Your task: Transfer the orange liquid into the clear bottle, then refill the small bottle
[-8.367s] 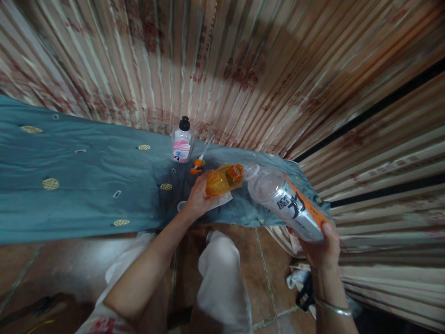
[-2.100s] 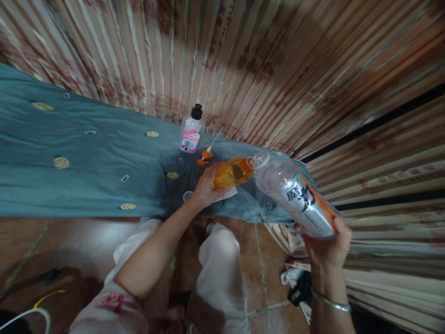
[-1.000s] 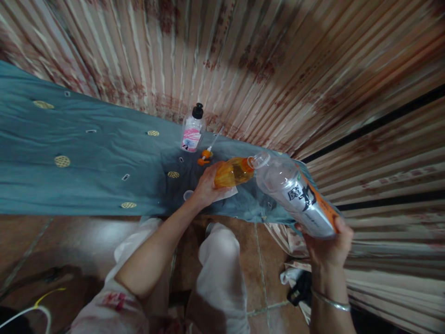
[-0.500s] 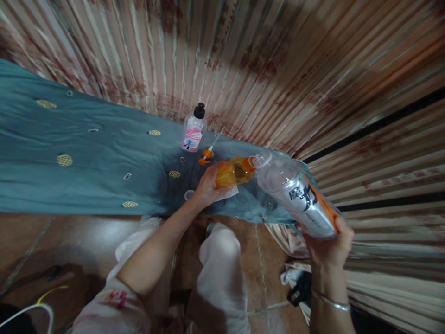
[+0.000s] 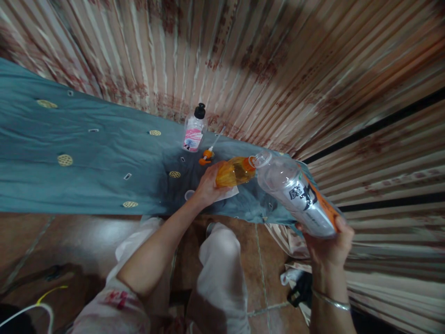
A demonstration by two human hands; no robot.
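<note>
My left hand (image 5: 207, 186) is closed round an amber bottle (image 5: 235, 172), tilted with its orange neck pointing right. That neck meets the mouth of a large clear plastic bottle (image 5: 295, 190) with a silver and orange label. My right hand (image 5: 332, 243) grips the large bottle near its base, so it leans up and to the left. Whether liquid passes between the two mouths I cannot tell. Just beyond my left hand lies an orange pump head (image 5: 206, 156) with a thin tube. Behind it stands a clear bottle with a black cap (image 5: 193, 132) and a pink label.
A teal cloth (image 5: 104, 162) with yellow patterns covers the long surface. Close to my left wrist sits a small round lid (image 5: 189, 194). A pleated curtain (image 5: 222, 69) hangs along the back and right side. Cables (image 5: 41, 306) lie at lower left, and a dark bundle (image 5: 299, 287) rests on the floor.
</note>
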